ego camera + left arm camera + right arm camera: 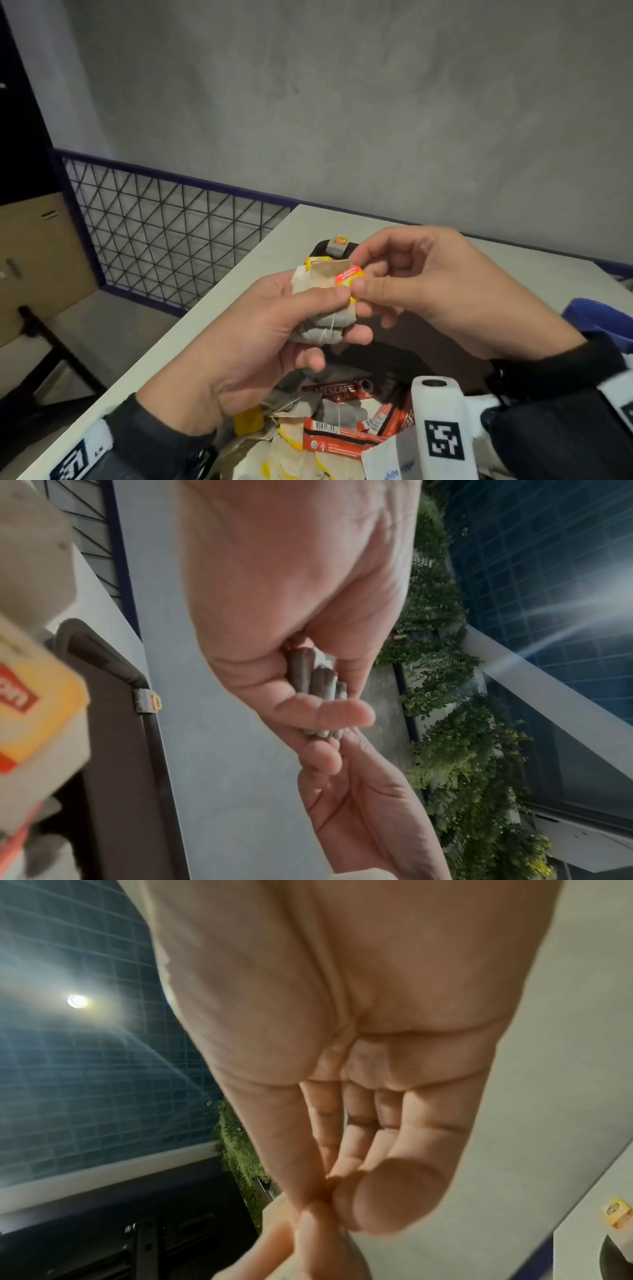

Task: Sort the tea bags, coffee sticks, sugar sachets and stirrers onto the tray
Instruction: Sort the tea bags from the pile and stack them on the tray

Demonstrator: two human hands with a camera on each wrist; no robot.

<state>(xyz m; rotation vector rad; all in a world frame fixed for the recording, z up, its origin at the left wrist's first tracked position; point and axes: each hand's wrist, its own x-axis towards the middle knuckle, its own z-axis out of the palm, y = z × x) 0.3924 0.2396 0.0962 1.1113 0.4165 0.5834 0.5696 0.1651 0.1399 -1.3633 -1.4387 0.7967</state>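
My left hand grips a bundle of grey tea bags above the table, seen edge-on as tea bags in the left wrist view. My right hand pinches a red and yellow tea bag tag at the top of that bundle. Behind my hands lies the dark tray, with one tea bag on its far rim. A pile of red coffee sticks, tea bags and a white sugar sachet lies near me.
The white table has its left edge beside a blue wire-mesh railing. A cardboard box stands beyond the railing. A grey wall rises behind. Blue cloth shows at the right.
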